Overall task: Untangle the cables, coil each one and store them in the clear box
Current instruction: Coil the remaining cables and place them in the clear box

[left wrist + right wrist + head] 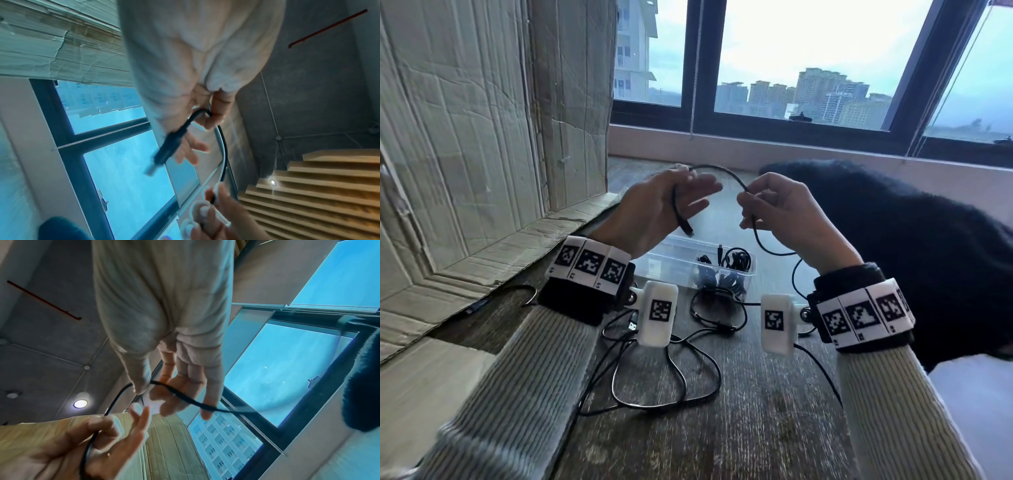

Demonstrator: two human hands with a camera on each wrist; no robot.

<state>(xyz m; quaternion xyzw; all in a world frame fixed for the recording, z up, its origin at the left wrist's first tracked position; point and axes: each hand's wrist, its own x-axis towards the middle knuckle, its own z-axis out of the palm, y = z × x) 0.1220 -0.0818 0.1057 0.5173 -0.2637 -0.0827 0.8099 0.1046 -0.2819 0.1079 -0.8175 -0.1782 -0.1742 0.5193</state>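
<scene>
One clear box; two hands; one held black cable; loose cables on table, number unclear.

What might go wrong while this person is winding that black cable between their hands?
1. The held cable trails down from the right hand toward the loose cables on the table; if it is still caught among them, winding could probably drag them along.
2. The left hand pinches the cable near its plug, other fingers spread, so the end might slip out.
3. The clear box sits right beneath the hands; a tug might nudge it.
</scene>
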